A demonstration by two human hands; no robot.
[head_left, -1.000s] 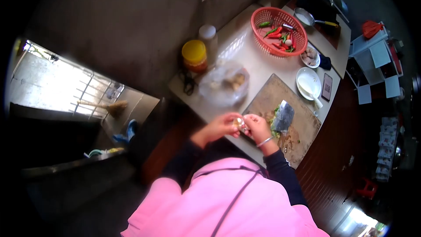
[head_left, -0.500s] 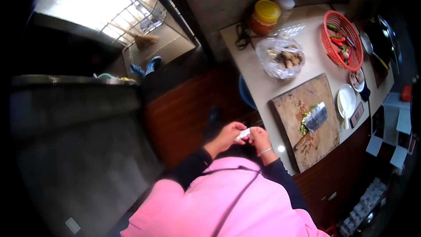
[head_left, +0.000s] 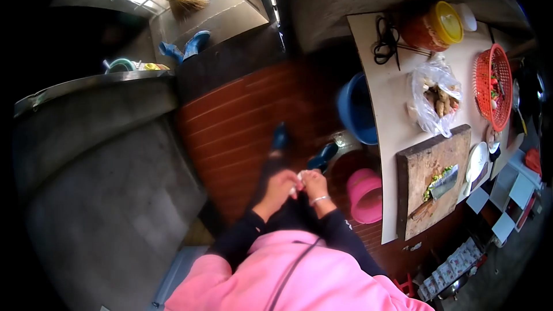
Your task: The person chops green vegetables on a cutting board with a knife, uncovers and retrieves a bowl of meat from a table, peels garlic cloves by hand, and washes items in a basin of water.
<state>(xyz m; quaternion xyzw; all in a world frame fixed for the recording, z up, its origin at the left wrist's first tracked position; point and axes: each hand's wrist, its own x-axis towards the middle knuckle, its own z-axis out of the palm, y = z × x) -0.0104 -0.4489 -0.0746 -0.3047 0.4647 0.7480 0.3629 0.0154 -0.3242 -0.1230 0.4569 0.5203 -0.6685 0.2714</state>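
Observation:
My left hand (head_left: 279,189) and my right hand (head_left: 315,185) meet in front of my body, above the floor. Their fingers are closed together around a small white thing (head_left: 299,181), mostly hidden, whose kind I cannot make out. A bracelet circles my right wrist. To the right, a thick wooden cutting board (head_left: 423,161) lies on the table, bearing chopped green pieces (head_left: 433,187) and a cleaver (head_left: 444,182). Just behind the board is a clear plastic bag (head_left: 423,106) with ginger-like roots (head_left: 442,103) inside.
On the table (head_left: 387,121) are scissors (head_left: 386,40), a yellow-lidded jar (head_left: 448,23), a red basket (head_left: 503,95) of peppers and a white dish (head_left: 477,161). A blue tub (head_left: 352,109) and pink bucket (head_left: 366,196) stand beside it. A concrete counter (head_left: 103,115) is at left.
My view has swung so the table sits further right, and the tub, bucket and my boots show more. Both hands stay together on the small white thing, now more covered by fingers.

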